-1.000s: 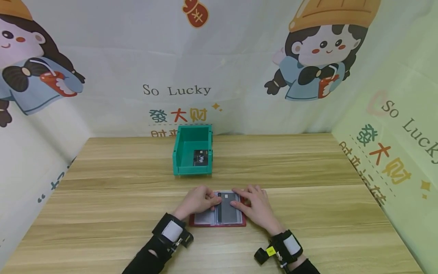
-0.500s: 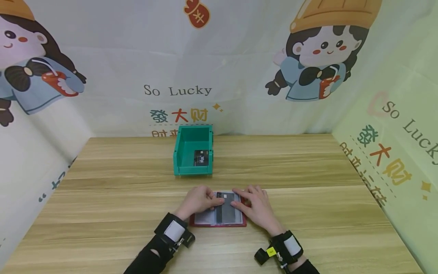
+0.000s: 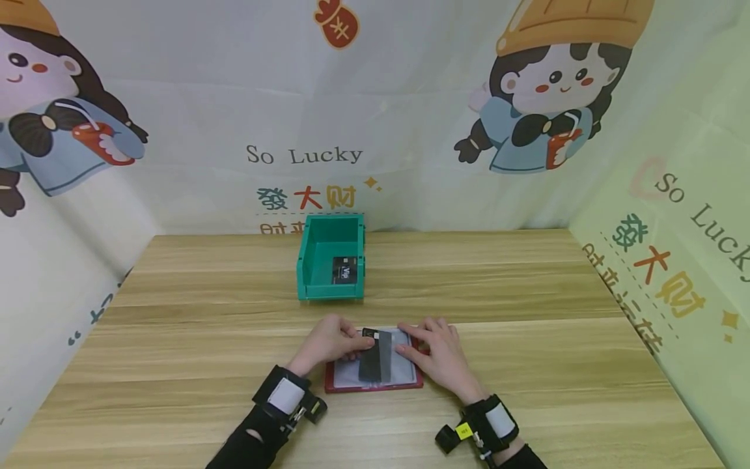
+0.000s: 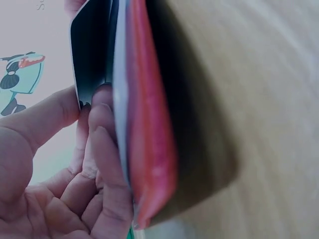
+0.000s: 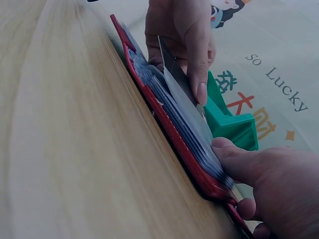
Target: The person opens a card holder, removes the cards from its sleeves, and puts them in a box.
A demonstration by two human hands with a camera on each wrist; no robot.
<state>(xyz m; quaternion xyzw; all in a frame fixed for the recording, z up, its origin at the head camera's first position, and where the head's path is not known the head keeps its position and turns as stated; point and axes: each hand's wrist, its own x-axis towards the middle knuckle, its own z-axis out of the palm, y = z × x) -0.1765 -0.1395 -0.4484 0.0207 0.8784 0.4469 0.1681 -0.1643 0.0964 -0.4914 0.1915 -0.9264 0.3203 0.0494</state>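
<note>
A red card holder [image 3: 415, 383] with clear plastic pages lies open on the table. My left hand [image 3: 328, 341] pinches a dark card [image 3: 370, 365] between thumb and fingers, above the middle of the holder. The card is tilted up along with a lifted clear page [image 5: 182, 97]; how much of it sits in the sleeve I cannot tell. In the left wrist view, the fingers reach behind the dark card [image 4: 89, 45]. My right hand [image 3: 441, 355] holds the holder's right side, its thumb on the pages and other fingers at the red cover's edge.
Behind the holder stands a green bin [image 3: 331, 291] with a black card marked "Vip" [image 3: 344, 270] inside. The wooden table [image 3: 498, 280] ends at a printed cloth backdrop [image 3: 410, 130] behind and at the sides.
My left hand has shifted a little left, bringing the dark card from the holder's right side toward its middle and tilting it up. My right hand has stayed put.
</note>
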